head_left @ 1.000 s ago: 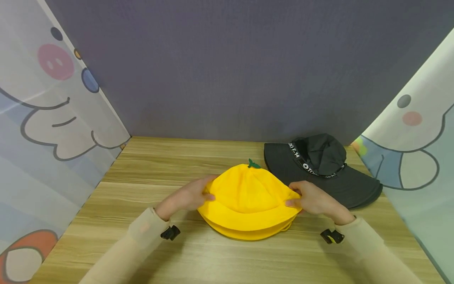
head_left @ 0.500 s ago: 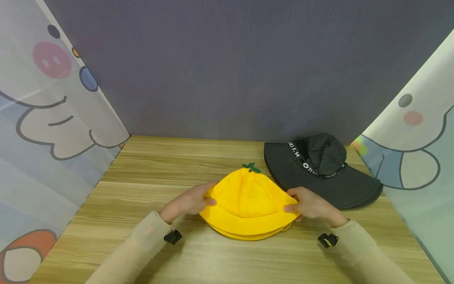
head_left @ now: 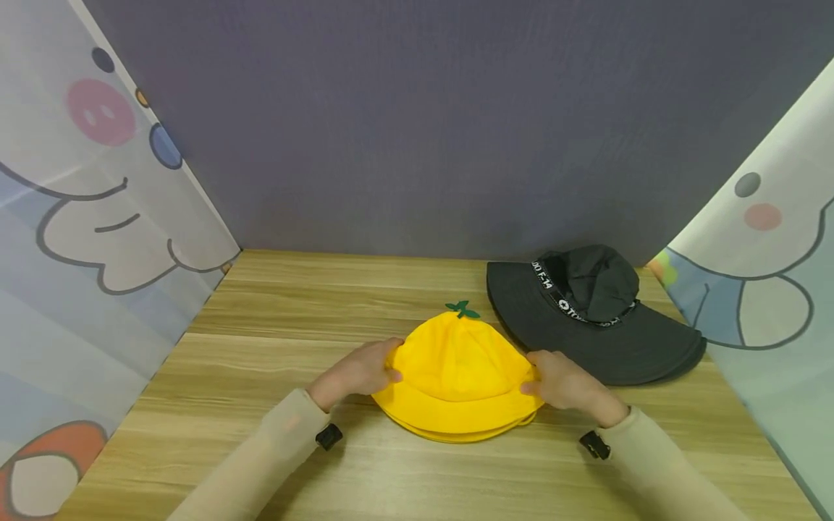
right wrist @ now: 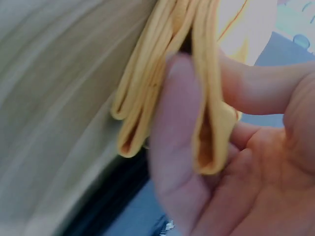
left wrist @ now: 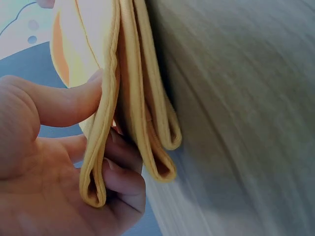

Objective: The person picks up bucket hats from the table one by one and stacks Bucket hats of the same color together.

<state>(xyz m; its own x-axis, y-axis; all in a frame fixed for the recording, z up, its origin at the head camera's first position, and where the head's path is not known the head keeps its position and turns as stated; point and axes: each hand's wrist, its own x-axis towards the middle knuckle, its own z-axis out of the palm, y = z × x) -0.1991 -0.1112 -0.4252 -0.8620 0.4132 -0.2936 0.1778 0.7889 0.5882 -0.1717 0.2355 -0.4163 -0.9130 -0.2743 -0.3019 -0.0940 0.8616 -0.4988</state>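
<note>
A yellow bucket hat (head_left: 456, 362) with a green leaf sprout (head_left: 462, 310) on its crown lies at the middle of the table, its brim toward me. More layers of yellow brim (left wrist: 157, 167) show beneath the top one in both wrist views. My left hand (head_left: 361, 371) pinches the left end of the top brim (left wrist: 93, 189), thumb above and fingers below. At the opposite end, my right hand (head_left: 565, 383) holds the same brim (right wrist: 209, 155) between thumb and fingers. In the right wrist view one finger (right wrist: 179, 132) reaches between the layers.
A dark grey wide-brimmed hat (head_left: 606, 340) with a lettered band lies at the back right, just behind my right hand. The wood-grain table (head_left: 274, 311) ends at a grey back panel (head_left: 417, 130). Cartoon-printed sheets (head_left: 111, 210) stand on both sides.
Both hands have moved inward and slightly toward me, drawing the ends of the yellow hat closer together. Its crown sits a little lower, with the sprout more fully in view. The grey hat stays put.
</note>
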